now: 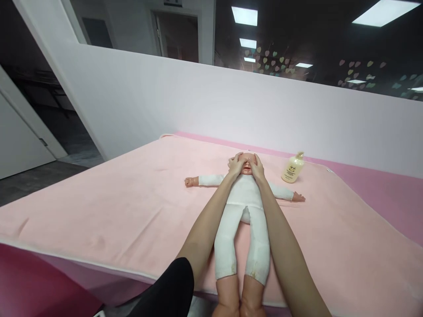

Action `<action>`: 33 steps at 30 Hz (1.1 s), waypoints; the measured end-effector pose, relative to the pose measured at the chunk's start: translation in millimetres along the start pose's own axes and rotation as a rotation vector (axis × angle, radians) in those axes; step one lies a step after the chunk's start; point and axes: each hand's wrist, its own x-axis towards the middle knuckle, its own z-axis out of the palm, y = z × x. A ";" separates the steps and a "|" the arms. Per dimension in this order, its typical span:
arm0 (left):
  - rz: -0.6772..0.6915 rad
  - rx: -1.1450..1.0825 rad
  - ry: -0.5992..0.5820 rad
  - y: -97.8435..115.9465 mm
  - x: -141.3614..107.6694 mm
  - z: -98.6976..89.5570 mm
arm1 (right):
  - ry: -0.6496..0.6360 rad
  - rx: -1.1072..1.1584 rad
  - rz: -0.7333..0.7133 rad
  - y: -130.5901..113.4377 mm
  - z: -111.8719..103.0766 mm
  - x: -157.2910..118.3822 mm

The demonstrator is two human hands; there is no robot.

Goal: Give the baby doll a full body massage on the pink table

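A baby doll (pixel 246 191) with a white cloth body lies on its back, arms stretched out to the sides and feet toward me. My left hand (pixel 236 164) cups the left side of the doll's head, fingers curved around it and thumb over the face near the eye. On the other side, my right hand (pixel 257 167) holds the head the same way, its thumb near the other eye. The doll's mouth shows between my hands; its eyes are hidden by my thumbs. My forearms run along both sides of its body.
A pale yellow pump bottle (pixel 292 168) stands to the right of the doll's head. Beneath lies a pink blanket (pixel 125 189) over a pink padded surface (pixel 390 202). A white low wall (pixel 198 101) with glass above it borders the far side.
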 end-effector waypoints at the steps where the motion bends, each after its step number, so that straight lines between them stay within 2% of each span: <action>1: -0.013 -0.030 -0.013 0.6 -1.6 0.1 | 0.001 0.007 -0.014 -0.6 -0.4 -1.4; 3: -0.021 -0.120 -0.078 1.3 -4.4 0.9 | 0.002 0.016 -0.023 -1.9 -1.2 -3.4; 6: 0.078 -0.223 -0.135 0.3 -5.5 3.6 | 0.019 0.020 0.007 -3.0 -3.1 -5.1; 16: 0.144 -0.132 -0.016 -8.0 0.0 8.4 | 0.050 0.179 0.028 4.9 1.0 -1.9; 21: 0.178 -0.126 -0.030 -5.8 -3.7 9.1 | 0.070 0.262 0.066 3.9 0.0 -1.0; 24: 0.192 -0.094 -0.052 -4.0 -7.4 9.3 | 0.056 0.311 0.039 3.3 -2.2 -5.3; 28: 0.219 -0.036 -0.070 -1.9 -10.6 9.2 | 0.081 0.307 -0.004 3.8 -5.0 -10.0; 33: 0.234 -0.027 -0.084 -0.8 -10.0 9.4 | 0.111 0.306 0.010 6.9 -5.1 -6.7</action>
